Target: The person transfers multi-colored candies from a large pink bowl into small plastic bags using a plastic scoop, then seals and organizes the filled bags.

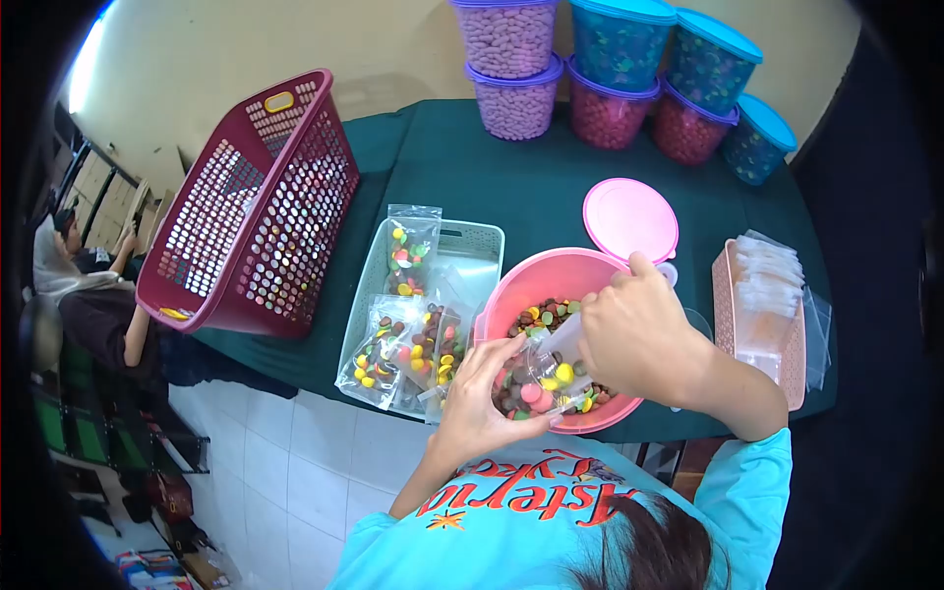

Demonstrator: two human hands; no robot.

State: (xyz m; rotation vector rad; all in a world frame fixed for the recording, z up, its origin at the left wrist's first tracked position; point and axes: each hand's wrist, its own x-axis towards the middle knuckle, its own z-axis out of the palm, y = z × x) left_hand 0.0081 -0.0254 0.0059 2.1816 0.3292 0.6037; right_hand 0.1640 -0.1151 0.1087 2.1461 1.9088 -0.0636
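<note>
My left hand [480, 393] has its fingers and thumb around a small clear plastic bag [543, 385] with colourful round candies in it. The bag is over a pink tub [575, 258] of brown, green, yellow and pink candies [541, 317]. Wrapped closed, my right hand [634, 329] grips a pale translucent scoop [566, 339]. The scoop's lower end meets the mouth of the bag; the contact is partly hidden. To the left, several filled candy bags [379, 362] lie in a pale green tray [470, 236].
A pink lid [629, 218] lies behind the tub. At right is a pink basket [726, 295] with clear empty bags [769, 275]. Stacked candy tubs [615, 49] line the back. A maroon laundry basket [251, 206] stands at left. Another person [103, 315] is further left.
</note>
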